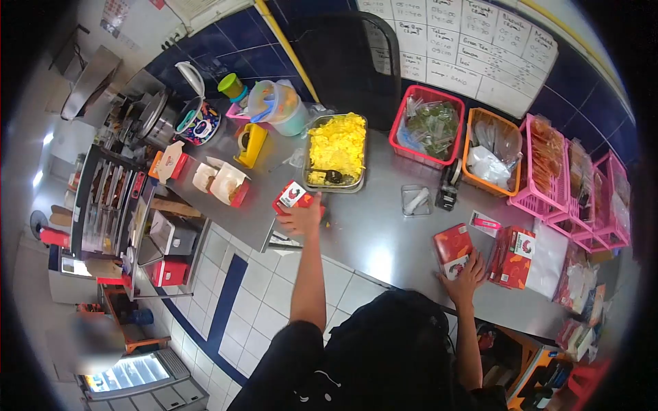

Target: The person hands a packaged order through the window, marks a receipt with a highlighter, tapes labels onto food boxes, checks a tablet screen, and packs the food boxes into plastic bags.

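On the left part of the steel table, my left hand (300, 218) lies over the front edge of a small red and white box (293, 195), its fingers curled against it. To the right, my right hand (466, 276) rests with spread fingers on the lower end of a flat red box (452, 245). A stack of similar red boxes (513, 257) stands just right of that hand. Behind my left hand is a metal tray of yellow food (337, 147) with a black spoon in it.
Two opened boxes (229, 183) and a yellow tape dispenser (251, 145) are at the left. A red basket (427, 159), an orange basket (513, 192) and pink baskets line the back right. A small clear container (416, 201) sits mid-table.
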Motion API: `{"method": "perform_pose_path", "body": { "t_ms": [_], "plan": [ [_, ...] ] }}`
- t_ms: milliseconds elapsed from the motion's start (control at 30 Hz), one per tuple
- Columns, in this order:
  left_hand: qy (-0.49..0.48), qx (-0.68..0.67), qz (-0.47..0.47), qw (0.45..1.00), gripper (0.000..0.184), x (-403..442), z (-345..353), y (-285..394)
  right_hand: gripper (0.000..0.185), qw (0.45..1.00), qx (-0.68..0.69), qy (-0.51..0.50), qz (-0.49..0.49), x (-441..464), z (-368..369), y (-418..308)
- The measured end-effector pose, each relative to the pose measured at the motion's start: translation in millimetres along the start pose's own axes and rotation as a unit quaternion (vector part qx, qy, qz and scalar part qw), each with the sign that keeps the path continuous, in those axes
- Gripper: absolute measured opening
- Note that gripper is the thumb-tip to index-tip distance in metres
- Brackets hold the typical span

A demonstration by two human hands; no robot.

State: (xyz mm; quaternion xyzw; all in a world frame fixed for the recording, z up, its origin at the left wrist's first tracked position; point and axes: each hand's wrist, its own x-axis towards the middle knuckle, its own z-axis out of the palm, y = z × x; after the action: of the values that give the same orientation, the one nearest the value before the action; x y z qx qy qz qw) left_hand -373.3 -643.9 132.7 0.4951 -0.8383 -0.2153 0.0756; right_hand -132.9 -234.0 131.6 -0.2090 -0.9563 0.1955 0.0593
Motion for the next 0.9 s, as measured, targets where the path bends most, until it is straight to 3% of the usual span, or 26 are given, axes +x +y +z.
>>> {"method": "perform_pose_path", "body": {
  "t_ms": [33,200,467,533,600,767,867,900],
  "plan": [
    [-0.022,0.021,-0.053,0.998,0.147,10,1,2,0.125,0.998,-0.050,0.025,0.003,-4,-5,0],
    [-0.122,0.048,-0.090,0.987,0.150,31,8,-5,0.111,0.999,0.014,0.049,0.003,-19,-32,-1],
    [-0.122,0.044,0.016,0.991,0.146,41,-2,-31,0.092,0.991,0.084,0.095,0.030,-47,-41,15],
    [-0.077,0.002,0.065,0.995,0.144,51,-2,-40,0.089,0.990,0.109,0.086,0.004,-46,-40,14],
    [-0.098,-0.080,0.075,0.989,0.141,65,-1,-52,0.086,0.989,0.113,0.097,-0.001,-45,-43,11],
    [-0.116,-0.100,0.130,0.980,0.133,61,-17,-72,0.085,0.988,0.141,0.060,-0.035,-35,-50,-10],
    [-0.114,-0.079,0.131,0.982,0.125,14,-51,-62,0.084,0.984,0.164,0.011,-0.068,-29,-45,-25],
    [-0.200,-0.170,0.151,0.953,0.121,-2,-60,-62,0.084,0.979,0.181,-0.009,-0.094,-26,-43,-29]
  ]
}}
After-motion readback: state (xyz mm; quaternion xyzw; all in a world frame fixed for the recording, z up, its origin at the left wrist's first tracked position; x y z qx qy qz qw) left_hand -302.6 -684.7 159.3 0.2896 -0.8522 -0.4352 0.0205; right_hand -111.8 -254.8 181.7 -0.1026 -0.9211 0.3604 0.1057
